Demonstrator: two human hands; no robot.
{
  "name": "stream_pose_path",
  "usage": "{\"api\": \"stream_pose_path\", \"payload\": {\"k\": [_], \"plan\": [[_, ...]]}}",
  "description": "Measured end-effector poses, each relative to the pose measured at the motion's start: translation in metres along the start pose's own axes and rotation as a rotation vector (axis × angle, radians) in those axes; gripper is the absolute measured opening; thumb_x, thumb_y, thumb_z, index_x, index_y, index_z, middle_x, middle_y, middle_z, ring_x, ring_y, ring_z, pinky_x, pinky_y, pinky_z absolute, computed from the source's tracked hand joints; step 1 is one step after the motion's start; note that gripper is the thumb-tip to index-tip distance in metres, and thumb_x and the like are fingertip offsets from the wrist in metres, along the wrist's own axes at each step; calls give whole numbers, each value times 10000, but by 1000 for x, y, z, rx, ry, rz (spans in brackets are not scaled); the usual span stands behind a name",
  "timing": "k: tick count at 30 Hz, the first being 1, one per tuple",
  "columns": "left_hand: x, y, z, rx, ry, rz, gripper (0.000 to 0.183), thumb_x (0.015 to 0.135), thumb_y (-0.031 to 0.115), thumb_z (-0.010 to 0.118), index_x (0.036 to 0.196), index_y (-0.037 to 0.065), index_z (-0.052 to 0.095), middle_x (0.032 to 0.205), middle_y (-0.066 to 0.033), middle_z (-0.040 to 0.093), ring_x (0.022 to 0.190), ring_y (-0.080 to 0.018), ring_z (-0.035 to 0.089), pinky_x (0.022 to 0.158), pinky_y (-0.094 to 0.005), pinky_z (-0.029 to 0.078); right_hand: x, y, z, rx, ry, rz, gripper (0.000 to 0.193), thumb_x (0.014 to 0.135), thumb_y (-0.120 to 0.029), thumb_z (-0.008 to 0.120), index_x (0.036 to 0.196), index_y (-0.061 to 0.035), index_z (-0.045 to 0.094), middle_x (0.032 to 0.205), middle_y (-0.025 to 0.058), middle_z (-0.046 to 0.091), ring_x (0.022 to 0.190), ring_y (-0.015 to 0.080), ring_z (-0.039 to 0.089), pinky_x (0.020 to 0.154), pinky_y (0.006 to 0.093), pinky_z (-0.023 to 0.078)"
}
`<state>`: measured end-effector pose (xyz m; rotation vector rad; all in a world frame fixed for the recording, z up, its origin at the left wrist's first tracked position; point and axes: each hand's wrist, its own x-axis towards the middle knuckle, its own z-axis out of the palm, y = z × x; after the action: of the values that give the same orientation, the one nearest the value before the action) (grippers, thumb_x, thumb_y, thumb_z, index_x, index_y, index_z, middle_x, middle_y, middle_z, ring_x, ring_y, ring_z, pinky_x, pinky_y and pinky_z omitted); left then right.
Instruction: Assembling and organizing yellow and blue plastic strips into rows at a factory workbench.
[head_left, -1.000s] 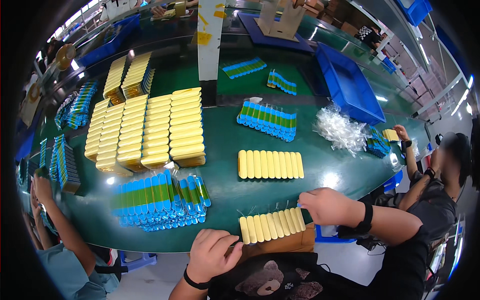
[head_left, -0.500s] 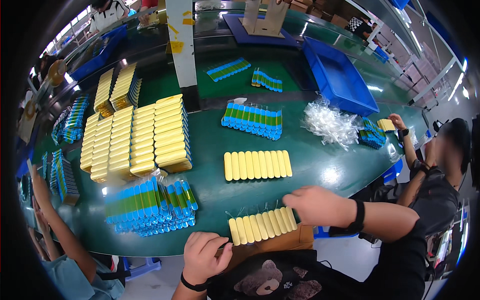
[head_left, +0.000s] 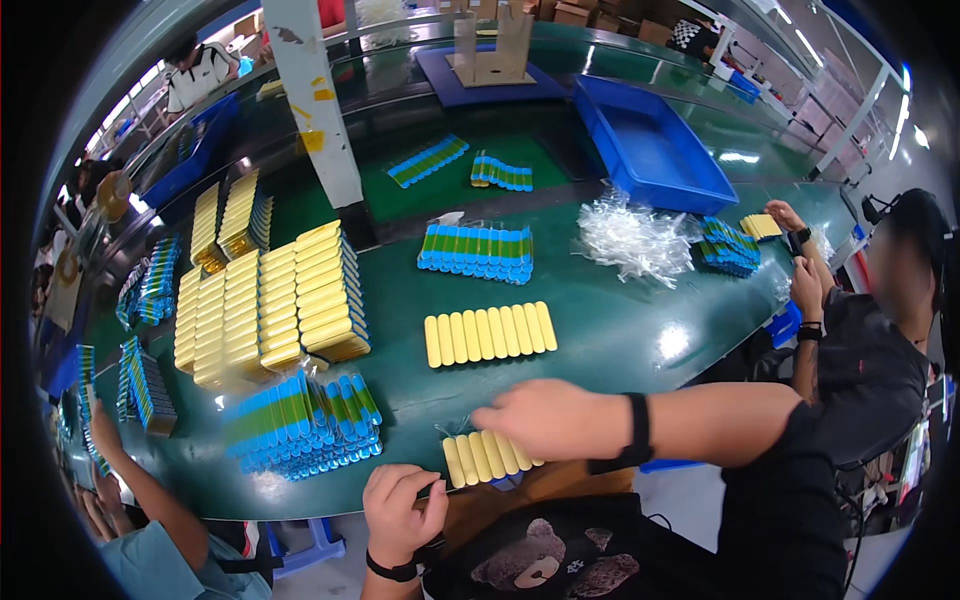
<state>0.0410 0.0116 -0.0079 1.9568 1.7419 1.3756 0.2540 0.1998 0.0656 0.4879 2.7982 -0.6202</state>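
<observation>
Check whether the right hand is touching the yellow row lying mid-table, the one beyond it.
Apart. The head view shows a band of green tabletop between the right hand and the yellow row.

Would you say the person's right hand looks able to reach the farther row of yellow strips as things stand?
Probably yes: only green tabletop shows between the right hand and the farther yellow row, though the hand is over part of the nearer yellow row.
</observation>
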Motion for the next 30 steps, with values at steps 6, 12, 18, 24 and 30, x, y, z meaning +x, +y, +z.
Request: {"api": "stream_pose_path", "payload": {"k": [6,12,18,24,30], "plan": [[6,4,1,19,-8,26,164,779,24,805,922,27,724,869,-127,698,784,-338,672,707,-415,528,-122,49,8,6,111,343,198,877,-58,693,1069,-48,647,912,193,723,891,440,736,792,543,590],[16,20,0,45,-107,24,322,790,142,878,1064,44,742,1055,-154,715,969,-351,676,855,-439,535,-129,87,31,-92,585,337,280,908,-129,737,1184,-81,728,1049,138,703,1042,357,682,929,473,548],[39,65,11,277,-445,183,442,895,300,851,1255,84,714,1362,-103,680,1246,-337,629,1043,-482,503,-103,12,50,-102,843,-14,488,809,-213,830,1249,-36,711,1271,207,670,1211,421,650,1067,511,523],[94,71,15,203,-591,77,245,953,139,720,1180,48,720,1077,-208,767,1031,-443,722,898,-529,576,-60,-8,62,-112,720,-92,176,835,-64,664,1011,-72,659,963,97,641,924,311,633,848,444,545],[127,38,44,420,-616,22,190,981,158,580,1002,-17,650,916,-276,745,904,-482,725,824,-582,573,-14,-9,16,-50,410,262,184,885,-135,665,1016,-7,665,942,208,756,882,394,752,818,498,599]]}}
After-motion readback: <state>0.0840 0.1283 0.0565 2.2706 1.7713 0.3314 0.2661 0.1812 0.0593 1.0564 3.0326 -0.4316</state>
